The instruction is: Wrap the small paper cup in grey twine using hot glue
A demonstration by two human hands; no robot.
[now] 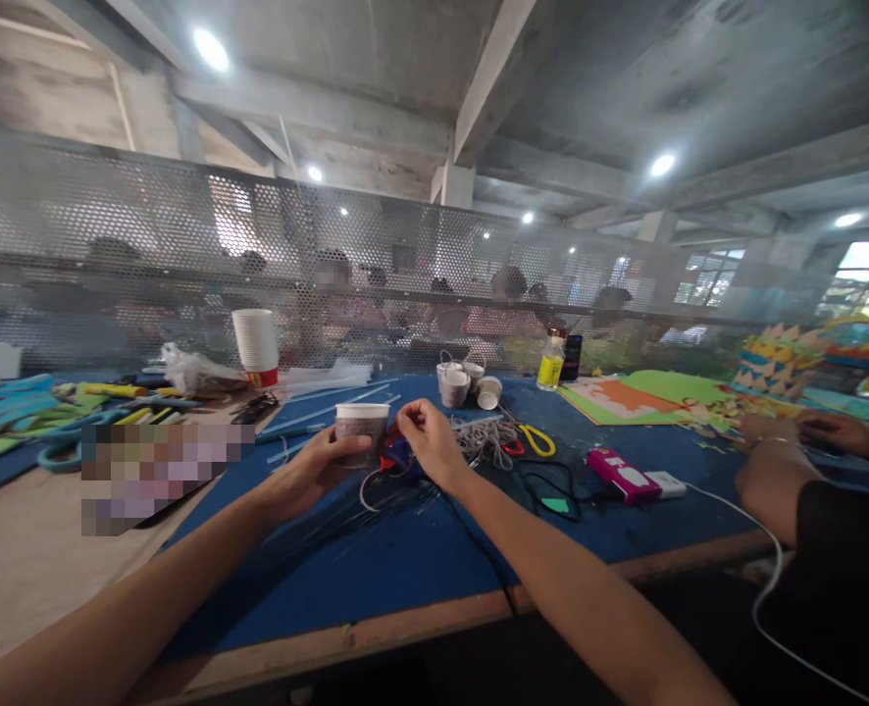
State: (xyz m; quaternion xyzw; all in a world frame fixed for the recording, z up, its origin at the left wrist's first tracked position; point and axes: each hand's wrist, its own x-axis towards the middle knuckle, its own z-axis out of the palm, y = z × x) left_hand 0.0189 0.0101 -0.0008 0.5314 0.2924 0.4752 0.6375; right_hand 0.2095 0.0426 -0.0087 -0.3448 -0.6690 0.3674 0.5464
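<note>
left hand (322, 466) is closed round a small tapered paper cup, grey-brown patterned side, white rim (362, 438), thumb across the near wall. cup is upright, held above the dark blue table mat (309, 588), roughly mid-table. right hand (429, 439) is just right of it, thumb and fingertips pinched together; can't tell from here if there's anything between them. under the hands: a red and blue object (396, 457), mostly hidden, and a thin pale curved cord (365, 492) near it. past the right hand there's a loose tangle of grey cord (491, 443), with yellow loop-handled scissors (537, 440) at its right. behind that, a cluster of small greyish paper cups (453, 388), one at the right tipped on its side. tall stack of white paper cups (256, 341) back left, well apart from the held one. back right: clear bottle with a yellow label (550, 363), black phone (571, 357) upright beside it. nearer, a magenta box (621, 477) next to a white charger block (665, 484). co-worker's hands (769, 436) at far right, by green and orange sheets (644, 395).
</note>
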